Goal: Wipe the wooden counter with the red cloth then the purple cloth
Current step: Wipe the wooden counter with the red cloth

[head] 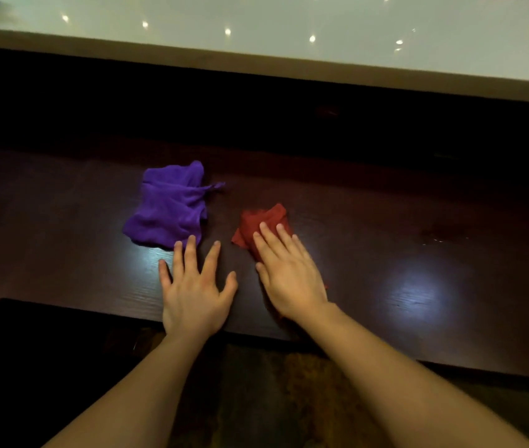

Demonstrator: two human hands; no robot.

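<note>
Pressing flat, fingers extended, the right hand [289, 273] covers the red cloth [261, 224] on the table [418, 253]: first wipe. Left hand [193, 286] lies splayed, empty, beside the purple cloth [167, 208], next in sequence.

Table [386, 221]: dark wood, glossy, grain visible under glare. Purple cloth [169, 208]: soft matt fabric, creased. Red cloth [256, 221]: matt fabric, crumpled.

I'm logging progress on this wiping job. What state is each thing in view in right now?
red cloth: bunched on the counter, pressed flat under the right hand.
purple cloth: crumpled, lying loose, not held.
right hand: open, palm down on the red cloth.
left hand: open, fingers spread, flat on the counter, fingertips at the purple cloth's near edge.
wooden counter: dark, glossy, reflecting light.
</note>
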